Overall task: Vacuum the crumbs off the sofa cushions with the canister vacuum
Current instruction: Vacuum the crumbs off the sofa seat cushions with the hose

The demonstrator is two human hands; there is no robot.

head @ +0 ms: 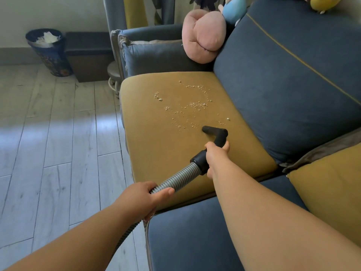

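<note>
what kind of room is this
Most likely a home living room: a blue sofa with a mustard seat cushion, a pink soft toy propped in its corner, and a pale plank floor with a waste bin by the wall.

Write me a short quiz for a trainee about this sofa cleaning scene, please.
1. Which hand grips the ribbed hose?
2. True or false: crumbs lie on the mustard seat cushion.
3. The right hand grips: A) the black handle; B) a brush; C) a cloth.
Key: 1 left hand; 2 true; 3 A.
</note>
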